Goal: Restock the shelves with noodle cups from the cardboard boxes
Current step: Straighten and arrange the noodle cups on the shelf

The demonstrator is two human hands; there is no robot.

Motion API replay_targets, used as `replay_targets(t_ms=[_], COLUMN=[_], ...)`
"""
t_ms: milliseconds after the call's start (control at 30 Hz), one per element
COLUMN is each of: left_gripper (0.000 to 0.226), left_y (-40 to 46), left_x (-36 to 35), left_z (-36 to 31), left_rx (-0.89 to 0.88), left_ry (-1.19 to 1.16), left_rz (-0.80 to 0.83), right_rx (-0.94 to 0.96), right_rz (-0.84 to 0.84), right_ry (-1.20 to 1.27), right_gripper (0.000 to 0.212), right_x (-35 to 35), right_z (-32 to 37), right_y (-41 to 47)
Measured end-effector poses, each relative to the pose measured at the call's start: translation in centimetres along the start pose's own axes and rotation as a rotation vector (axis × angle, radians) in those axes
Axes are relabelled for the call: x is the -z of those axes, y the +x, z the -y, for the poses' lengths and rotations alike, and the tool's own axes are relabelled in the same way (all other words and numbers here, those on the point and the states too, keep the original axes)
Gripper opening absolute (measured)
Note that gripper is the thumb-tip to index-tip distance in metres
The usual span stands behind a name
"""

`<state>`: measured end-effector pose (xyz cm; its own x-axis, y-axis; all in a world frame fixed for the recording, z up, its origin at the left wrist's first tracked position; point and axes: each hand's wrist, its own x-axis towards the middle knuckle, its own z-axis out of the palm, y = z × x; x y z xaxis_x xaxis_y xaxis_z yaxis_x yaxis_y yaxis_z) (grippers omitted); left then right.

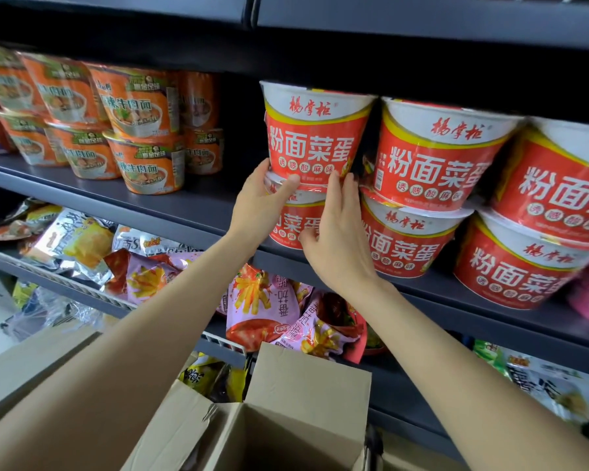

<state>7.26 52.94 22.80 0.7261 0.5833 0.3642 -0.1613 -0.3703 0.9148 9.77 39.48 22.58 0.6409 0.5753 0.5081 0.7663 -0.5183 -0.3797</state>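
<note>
A red noodle cup [315,137] with a white rim stands stacked on a second red cup [291,222] on the dark shelf [201,203]. My left hand [264,198] grips the left side of the stack where the two cups meet. My right hand [337,232] lies flat against the front right of the same two cups, fingers up on the upper cup. To the right stand more stacked red cups [436,164]. An open cardboard box [306,385] sits below my arms; its inside is hidden.
Orange noodle cups [140,130] stand stacked at the shelf's left, with a gap between them and the red stack. The shelf above [388,15] hangs low over the cups. Snack bags [262,311] fill the wire-fronted shelf below.
</note>
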Motion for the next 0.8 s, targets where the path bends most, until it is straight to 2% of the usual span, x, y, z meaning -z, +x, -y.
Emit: replay_targets(t_ms=[100, 367, 467, 567, 633, 800], left_gripper=[0.029, 0.05, 0.064, 0.055, 0.044, 0.028], left_y=[-0.3, 0.0, -0.9, -3.6, -7.2, -19.8], left_x=[-0.6, -0.4, -0.6, -0.6, -0.5, 0.9], left_z=[-0.2, -0.6, -1.3, -2.2, -3.5, -7.6], left_rx=[-0.021, 0.006, 0.036, 0.008, -0.007, -0.189], left_ry=[0.032, 0.074, 0.168, 0.278, 0.315, 0.547], left_rz=[-0.036, 0.015, -0.053, -0.108, -0.08, 0.024], right_rx=[0.013, 0.017, 0.042, 0.066, 0.056, 0.063], right_rz=[0.004, 0.057, 0.08, 0.098, 0.118, 0.083], right_ry=[-0.044, -0.05, 0.006, 0.127, 0.164, 0.053], right_gripper=[0.083, 0.082, 0.077, 0.073, 0.068, 0.05], right_x=[-0.2, -0.2, 1.0, 3.3, 5.0, 10.1], right_z=[-0.3, -0.7, -1.1, -0.8, -0.5, 0.6], right_y=[0.0, -0.1, -1.3, -4.1, -6.8, -15.0])
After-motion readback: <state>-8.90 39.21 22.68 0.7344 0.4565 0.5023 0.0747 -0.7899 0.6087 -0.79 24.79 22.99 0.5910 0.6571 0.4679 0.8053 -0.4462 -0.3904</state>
